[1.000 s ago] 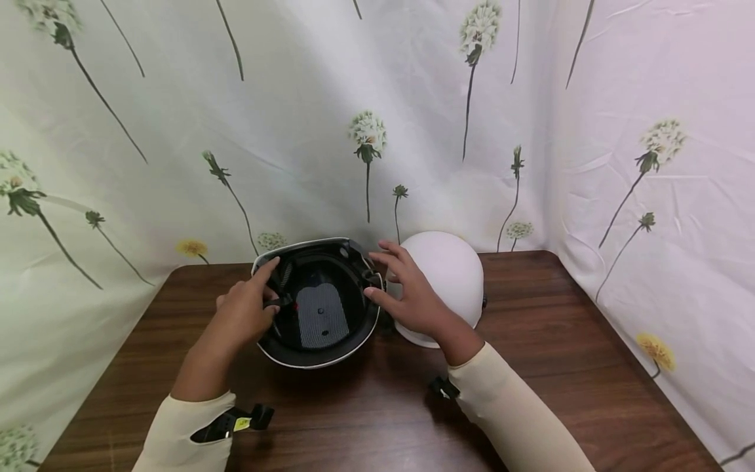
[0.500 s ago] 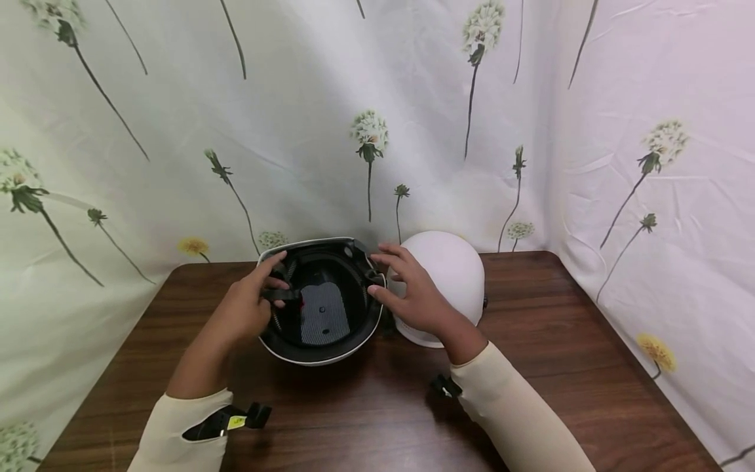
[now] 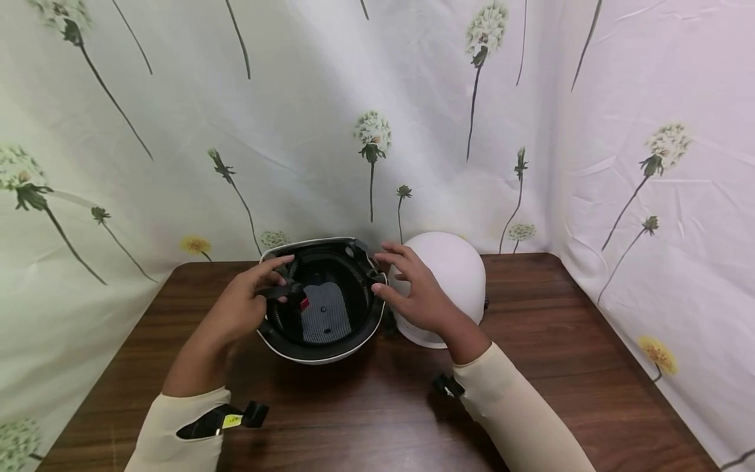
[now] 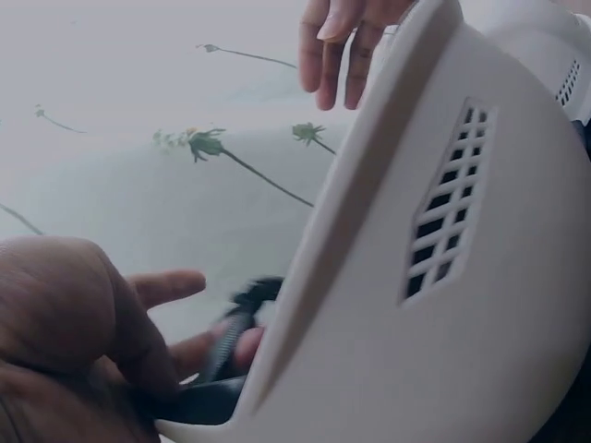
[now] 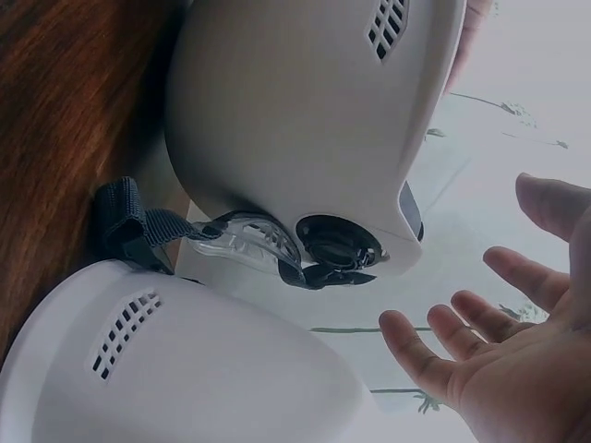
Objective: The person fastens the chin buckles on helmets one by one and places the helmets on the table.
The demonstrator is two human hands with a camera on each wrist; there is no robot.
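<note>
A white helmet (image 3: 323, 362) lies upside down on the table, its black padded inside facing up. At its left side my left hand (image 3: 242, 307) pinches a black chin strap (image 3: 277, 291) with a red buckle piece (image 3: 303, 303) at its end. The left wrist view shows that strap (image 4: 222, 355) between the fingers, beside the vented white shell (image 4: 369, 314). My right hand (image 3: 417, 296) hovers by the right rim, fingers spread and holding nothing. In the right wrist view these fingers (image 5: 416, 351) are apart from the black round side fitting (image 5: 340, 244).
A second white helmet (image 3: 451, 275) stands dome up just right of the first, partly behind my right hand. A dark webbing strap (image 5: 171, 224) lies between the two shells. Behind the wooden table (image 3: 354, 419) hangs a white flower-print cloth (image 3: 295, 131).
My left hand has shifted slightly right and up with the chin strap, swinging the red buckle piece further over the helmet's inside. My right hand has stayed almost in place.
</note>
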